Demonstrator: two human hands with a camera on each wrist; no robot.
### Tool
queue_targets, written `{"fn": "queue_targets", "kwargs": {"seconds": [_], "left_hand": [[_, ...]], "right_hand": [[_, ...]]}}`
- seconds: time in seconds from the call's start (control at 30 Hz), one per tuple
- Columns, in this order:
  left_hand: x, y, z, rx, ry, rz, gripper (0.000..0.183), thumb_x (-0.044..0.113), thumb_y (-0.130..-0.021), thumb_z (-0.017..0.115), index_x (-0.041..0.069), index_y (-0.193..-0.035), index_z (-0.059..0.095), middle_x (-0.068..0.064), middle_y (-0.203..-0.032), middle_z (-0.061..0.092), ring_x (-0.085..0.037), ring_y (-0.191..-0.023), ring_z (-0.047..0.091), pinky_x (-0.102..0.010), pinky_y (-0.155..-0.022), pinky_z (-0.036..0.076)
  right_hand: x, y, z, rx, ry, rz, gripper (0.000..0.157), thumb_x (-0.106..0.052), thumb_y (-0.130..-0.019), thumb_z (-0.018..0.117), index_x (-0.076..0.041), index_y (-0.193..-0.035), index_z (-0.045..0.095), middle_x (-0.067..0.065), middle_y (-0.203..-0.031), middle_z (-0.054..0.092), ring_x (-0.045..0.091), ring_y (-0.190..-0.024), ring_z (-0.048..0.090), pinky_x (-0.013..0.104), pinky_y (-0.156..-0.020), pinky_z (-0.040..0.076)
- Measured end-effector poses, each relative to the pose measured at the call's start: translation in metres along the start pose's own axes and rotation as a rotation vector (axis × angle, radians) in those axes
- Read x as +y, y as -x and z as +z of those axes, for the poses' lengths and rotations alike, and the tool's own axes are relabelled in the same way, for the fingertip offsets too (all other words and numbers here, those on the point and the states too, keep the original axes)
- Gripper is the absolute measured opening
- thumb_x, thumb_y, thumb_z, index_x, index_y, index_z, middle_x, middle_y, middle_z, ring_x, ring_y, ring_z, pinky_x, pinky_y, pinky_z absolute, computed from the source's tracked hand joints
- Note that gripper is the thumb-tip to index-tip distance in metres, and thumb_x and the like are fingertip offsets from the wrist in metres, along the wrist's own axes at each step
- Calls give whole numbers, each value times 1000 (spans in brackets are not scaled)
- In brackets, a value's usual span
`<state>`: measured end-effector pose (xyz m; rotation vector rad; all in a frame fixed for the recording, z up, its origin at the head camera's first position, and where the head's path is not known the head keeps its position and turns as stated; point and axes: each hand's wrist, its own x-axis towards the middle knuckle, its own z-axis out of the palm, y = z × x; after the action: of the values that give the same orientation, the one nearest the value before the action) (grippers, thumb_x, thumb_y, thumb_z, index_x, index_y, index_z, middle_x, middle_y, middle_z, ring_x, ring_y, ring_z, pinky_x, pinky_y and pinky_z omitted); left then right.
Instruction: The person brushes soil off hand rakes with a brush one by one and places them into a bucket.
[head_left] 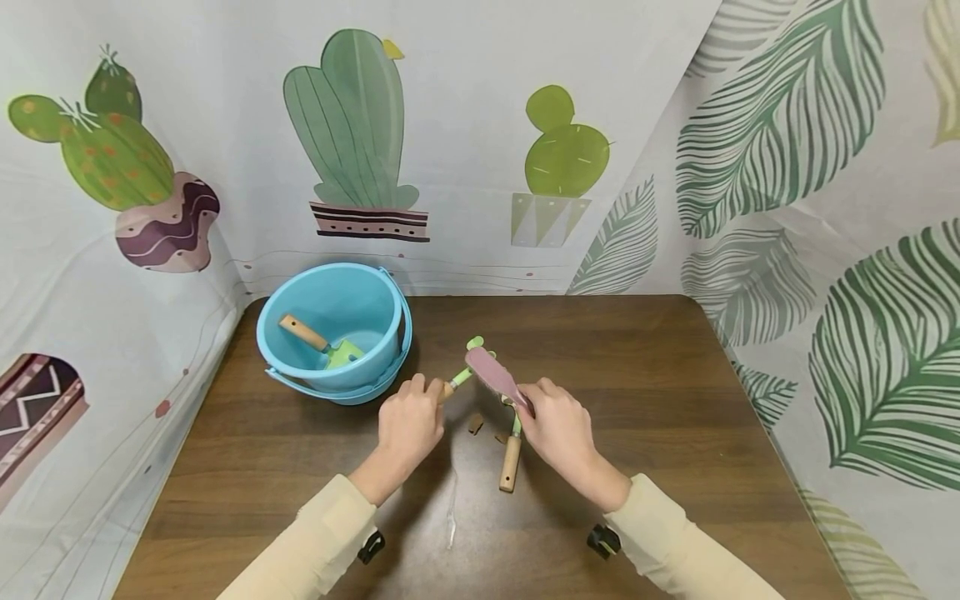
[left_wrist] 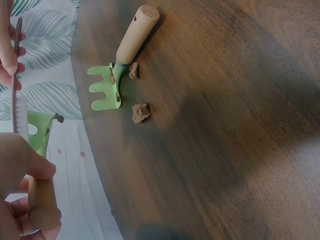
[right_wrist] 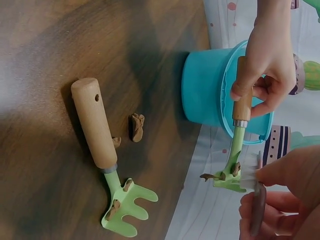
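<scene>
My left hand [head_left: 411, 421] grips the wooden handle of a small green hand rake [right_wrist: 243, 102], its head raised above the table. Brown clumps cling to that head in the right wrist view. In my right hand [head_left: 557, 421] is a pink brush [head_left: 493, 371], pinched by its handle. Its pale bristles [right_wrist: 248, 176] are right at the raised rake's head. A second green rake [head_left: 510, 462] lies on the table below, with brown bits stuck on its head [left_wrist: 114, 92]. Beside it are loose brown clumps [left_wrist: 140, 113].
A light blue bucket [head_left: 337, 379] stands at the back left of the wooden table [head_left: 637, 367]. Inside it leans a green shovel with a wooden handle [head_left: 303, 332]. Patterned cloth [head_left: 472, 150] hangs behind the table and along its sides.
</scene>
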<state>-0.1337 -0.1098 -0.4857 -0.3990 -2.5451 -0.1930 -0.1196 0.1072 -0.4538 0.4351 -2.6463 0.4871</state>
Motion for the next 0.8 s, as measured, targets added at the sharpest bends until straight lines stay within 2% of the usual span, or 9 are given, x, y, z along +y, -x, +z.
{"fn": "queue_targets", "kwargs": {"seconds": [0.33,0.8], "left_hand": [[7,2,-4,-17,6,19,22,13,-64,72,11,-84,63,-3,-66,47,-21,-55,51,-31,-38,36],[10,1,-3,26,-10,43,19,13,-63,72,12,-80,62,-2,-64,45,-19,-53,49,-29,-36,34]], "right_hand": [[-7,-13,6,7,18,5,23,-16,-75,73,-11,-96,71,3,-77,61,19,-62,58,38,-46,48],[-7,-13,11,-4,53,2,20,-16,-74,74,-9,-92,71,4,-74,60,20,-61,58,39,-45,49]]}}
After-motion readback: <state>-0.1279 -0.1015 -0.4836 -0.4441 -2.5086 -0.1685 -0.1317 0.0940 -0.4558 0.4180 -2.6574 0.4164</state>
